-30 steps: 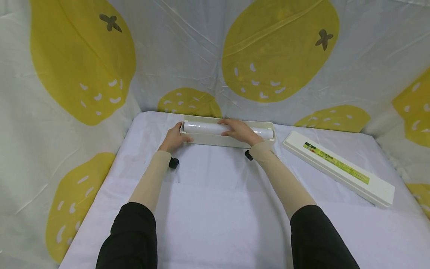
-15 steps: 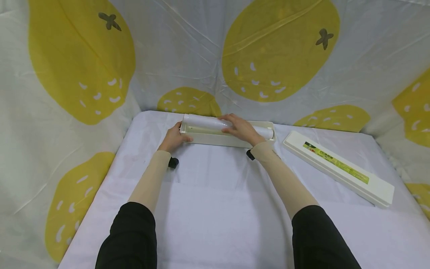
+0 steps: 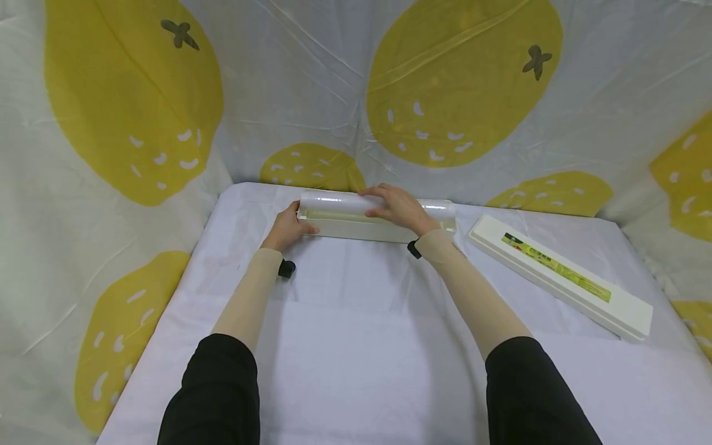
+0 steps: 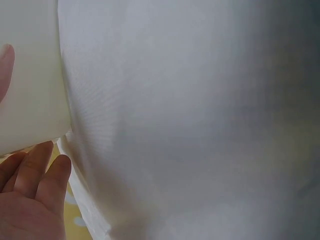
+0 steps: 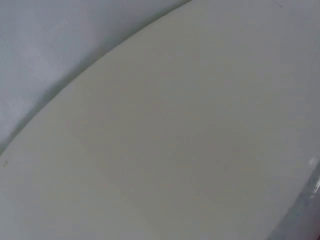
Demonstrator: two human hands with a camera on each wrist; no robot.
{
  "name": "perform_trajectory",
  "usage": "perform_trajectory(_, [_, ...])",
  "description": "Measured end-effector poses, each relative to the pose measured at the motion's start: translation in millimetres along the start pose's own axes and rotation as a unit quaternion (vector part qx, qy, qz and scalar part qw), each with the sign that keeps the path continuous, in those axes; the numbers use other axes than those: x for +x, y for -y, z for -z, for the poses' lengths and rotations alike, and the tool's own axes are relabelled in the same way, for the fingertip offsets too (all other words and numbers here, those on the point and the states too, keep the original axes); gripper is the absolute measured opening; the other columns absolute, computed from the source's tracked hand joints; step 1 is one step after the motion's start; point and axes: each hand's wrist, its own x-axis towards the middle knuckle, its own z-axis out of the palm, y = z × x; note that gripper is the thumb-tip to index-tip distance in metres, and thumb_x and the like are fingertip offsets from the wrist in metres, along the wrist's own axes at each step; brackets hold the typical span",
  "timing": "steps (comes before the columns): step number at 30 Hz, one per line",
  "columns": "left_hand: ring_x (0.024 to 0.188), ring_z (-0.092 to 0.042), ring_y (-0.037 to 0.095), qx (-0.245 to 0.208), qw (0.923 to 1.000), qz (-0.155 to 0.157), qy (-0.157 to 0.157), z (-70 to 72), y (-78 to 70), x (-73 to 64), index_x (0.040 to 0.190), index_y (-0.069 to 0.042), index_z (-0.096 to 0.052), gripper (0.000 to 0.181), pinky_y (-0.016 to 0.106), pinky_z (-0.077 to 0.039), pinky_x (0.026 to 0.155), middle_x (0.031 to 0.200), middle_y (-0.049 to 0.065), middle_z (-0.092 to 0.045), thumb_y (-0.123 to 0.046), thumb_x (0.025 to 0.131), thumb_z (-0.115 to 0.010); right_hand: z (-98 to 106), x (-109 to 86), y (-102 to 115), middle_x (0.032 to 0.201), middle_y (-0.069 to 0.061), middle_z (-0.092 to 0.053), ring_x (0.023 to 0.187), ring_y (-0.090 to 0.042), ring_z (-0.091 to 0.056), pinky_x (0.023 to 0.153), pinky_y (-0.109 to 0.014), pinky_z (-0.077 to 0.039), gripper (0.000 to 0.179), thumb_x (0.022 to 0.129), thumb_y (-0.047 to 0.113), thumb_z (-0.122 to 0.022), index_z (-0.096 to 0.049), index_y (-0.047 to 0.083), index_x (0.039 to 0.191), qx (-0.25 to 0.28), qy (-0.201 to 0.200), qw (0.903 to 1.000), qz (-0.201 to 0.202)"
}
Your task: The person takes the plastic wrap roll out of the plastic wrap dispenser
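A long cream plastic box (image 3: 356, 230) lies near the table's far edge in the head view. My left hand (image 3: 288, 227) grips its left end; in the left wrist view the thumb (image 4: 6, 67) is on the front wall and the fingers (image 4: 31, 172) are at the end. My right hand (image 3: 402, 209) holds a roll of cling film (image 3: 334, 202) round its middle from above. The roll sits raised above the box's trough, roughly parallel to it. In the right wrist view the box wall (image 5: 160, 125) fills most of the picture, and my hand is out of sight.
A long white lid (image 3: 562, 278) with a yellow-green label lies slantwise on the right of the white-covered table (image 3: 356, 358). A curtain (image 3: 311, 93) printed with lemons hangs right behind the table and along both sides.
The roll has come up out of the trough, its left end first and then its right end. My right hand has risen slightly with it, while the left hand keeps its place on the box.
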Motion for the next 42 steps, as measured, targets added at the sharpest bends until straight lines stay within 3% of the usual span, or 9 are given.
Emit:
perform_trajectory(12, [0.132,-0.036,0.030,-0.002,1.0000,0.008,0.001,-1.1,-1.4,-1.2,0.150,-0.003,-0.023,0.089,0.045,-0.026,0.109,0.147,0.018,-0.038,-0.019,0.082,-0.077,10.3,-2.5,3.5,0.121,-0.011,-0.061,0.109,-0.029,-0.057,0.091,-0.045,-0.043,0.051,0.085,0.030,-0.073,-0.059,0.014,0.131,-0.002,0.007,0.9999,0.008])
perform_trajectory(29, [0.125,-0.043,0.031,-0.002,1.0000,-0.004,-0.003,-1.5,1.1,0.1,0.148,-0.002,-0.027,0.085,0.045,-0.030,0.106,0.141,0.018,-0.045,-0.016,0.081,-0.077,16.7,-10.6,-1.1,0.125,-0.010,-0.060,0.112,-0.030,-0.056,0.091,-0.047,-0.043,0.050,0.085,0.033,-0.072,-0.059,0.019,0.132,-0.014,0.000,0.9999,-0.002])
perform_trajectory(42, [0.127,-0.042,0.032,-0.013,0.9998,-0.012,-0.003,-1.3,4.6,2.1,0.148,-0.002,-0.028,0.085,0.046,-0.029,0.107,0.143,0.018,-0.043,-0.013,0.080,-0.078,29.1,-20.0,-1.5,0.127,-0.010,-0.059,0.114,-0.031,-0.054,0.092,-0.048,-0.042,0.050,0.085,0.030,-0.073,-0.059,0.018,0.131,0.012,-0.015,0.9998,0.002])
